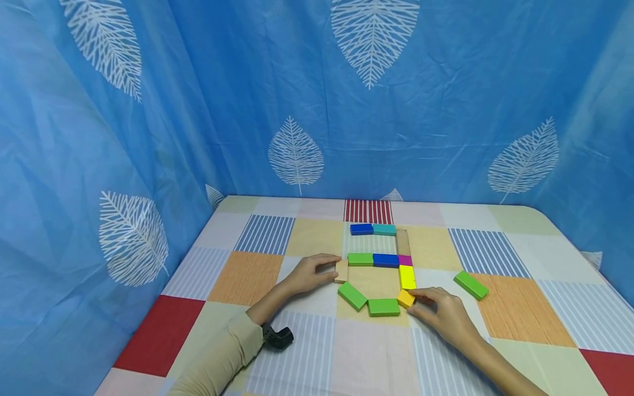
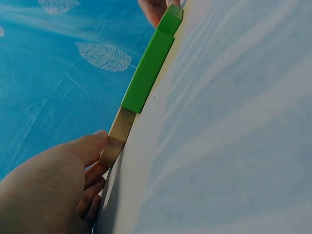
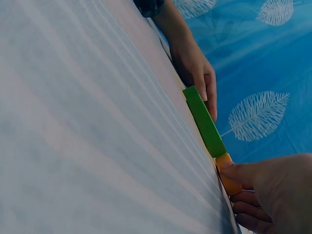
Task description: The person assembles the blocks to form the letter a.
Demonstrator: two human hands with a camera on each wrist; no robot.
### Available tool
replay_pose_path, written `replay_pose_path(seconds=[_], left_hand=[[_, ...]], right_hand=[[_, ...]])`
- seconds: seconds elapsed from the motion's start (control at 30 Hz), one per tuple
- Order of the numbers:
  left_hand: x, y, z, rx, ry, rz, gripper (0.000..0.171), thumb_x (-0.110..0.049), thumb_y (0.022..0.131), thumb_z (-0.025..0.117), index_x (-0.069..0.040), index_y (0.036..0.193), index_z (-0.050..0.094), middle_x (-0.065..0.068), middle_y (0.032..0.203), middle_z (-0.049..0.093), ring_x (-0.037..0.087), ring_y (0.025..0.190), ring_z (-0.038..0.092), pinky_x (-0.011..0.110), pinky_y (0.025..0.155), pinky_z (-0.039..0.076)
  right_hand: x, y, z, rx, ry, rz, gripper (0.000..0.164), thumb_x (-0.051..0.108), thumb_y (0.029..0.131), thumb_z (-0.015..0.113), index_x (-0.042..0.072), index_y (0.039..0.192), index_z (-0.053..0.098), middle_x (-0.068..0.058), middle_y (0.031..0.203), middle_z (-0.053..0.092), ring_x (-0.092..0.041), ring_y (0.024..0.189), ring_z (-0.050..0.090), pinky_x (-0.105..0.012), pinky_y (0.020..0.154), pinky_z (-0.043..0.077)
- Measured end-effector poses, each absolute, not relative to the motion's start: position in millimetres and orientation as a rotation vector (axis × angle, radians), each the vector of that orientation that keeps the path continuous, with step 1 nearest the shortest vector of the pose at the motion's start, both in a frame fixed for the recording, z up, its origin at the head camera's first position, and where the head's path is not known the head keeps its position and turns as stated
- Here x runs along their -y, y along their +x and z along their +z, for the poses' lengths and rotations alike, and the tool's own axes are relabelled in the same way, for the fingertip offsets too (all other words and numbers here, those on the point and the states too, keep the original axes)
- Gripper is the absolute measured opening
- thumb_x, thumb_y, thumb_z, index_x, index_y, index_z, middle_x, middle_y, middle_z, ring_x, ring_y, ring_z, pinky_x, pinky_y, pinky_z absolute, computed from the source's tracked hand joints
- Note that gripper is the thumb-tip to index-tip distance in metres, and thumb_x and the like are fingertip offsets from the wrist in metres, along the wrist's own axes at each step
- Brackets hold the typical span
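My left hand (image 1: pixel 313 273) pinches a plain wooden block (image 1: pixel 342 271) at the left side of a figure of flat blocks. Thumb and fingers of my right hand (image 1: pixel 442 312) grip a small orange block (image 1: pixel 406 298) at the lower right corner. Between the hands, a slanted green block (image 1: pixel 353 296) and a level green block (image 1: pixel 383 307) form the lower edge. Above the orange block lie a yellow block (image 1: pixel 407 277), a magenta block (image 1: pixel 405 260) and another wooden block (image 1: pixel 403 242). In the right wrist view, the orange block (image 3: pixel 228 175) adjoins a green block (image 3: pixel 205 122).
A green and a dark blue block (image 1: pixel 386 260) make the middle row; a blue block (image 1: pixel 361 229) and a teal block (image 1: pixel 384 230) lie at the top. One loose green block (image 1: pixel 471 285) lies to the right. Blue leaf-patterned curtains (image 1: pixel 421 137) surround the checked tablecloth (image 1: pixel 371 352).
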State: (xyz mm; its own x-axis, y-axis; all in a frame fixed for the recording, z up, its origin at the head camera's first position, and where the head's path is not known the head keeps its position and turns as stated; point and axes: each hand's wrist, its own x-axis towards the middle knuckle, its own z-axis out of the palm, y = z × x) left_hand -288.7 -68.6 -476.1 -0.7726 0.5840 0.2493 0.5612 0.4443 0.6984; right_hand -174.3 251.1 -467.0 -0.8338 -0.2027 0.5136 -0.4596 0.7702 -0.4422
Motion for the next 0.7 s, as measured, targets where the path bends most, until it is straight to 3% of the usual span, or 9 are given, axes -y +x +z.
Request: replay_pose_path(seconds=[0.7], left_hand=[[69.5, -286.3, -472.7, -2.644, 1.054, 1.266, 0.043, -0.028, 0.088, 0.063, -0.012, 0.128, 0.057, 0.003, 0.128, 0.055, 0.015, 0.121, 0.046, 0.033, 0.100, 0.037]], right_hand=[[-250.6, -174.7, -467.8, 2.499, 0.521, 0.766, 0.036, 0.014, 0.063, 0.084, 0.008, 0.096, 0.070, 0.008, 0.079, 0.066, -0.006, 0.071, 0.059, -0.029, 0.067, 0.050]])
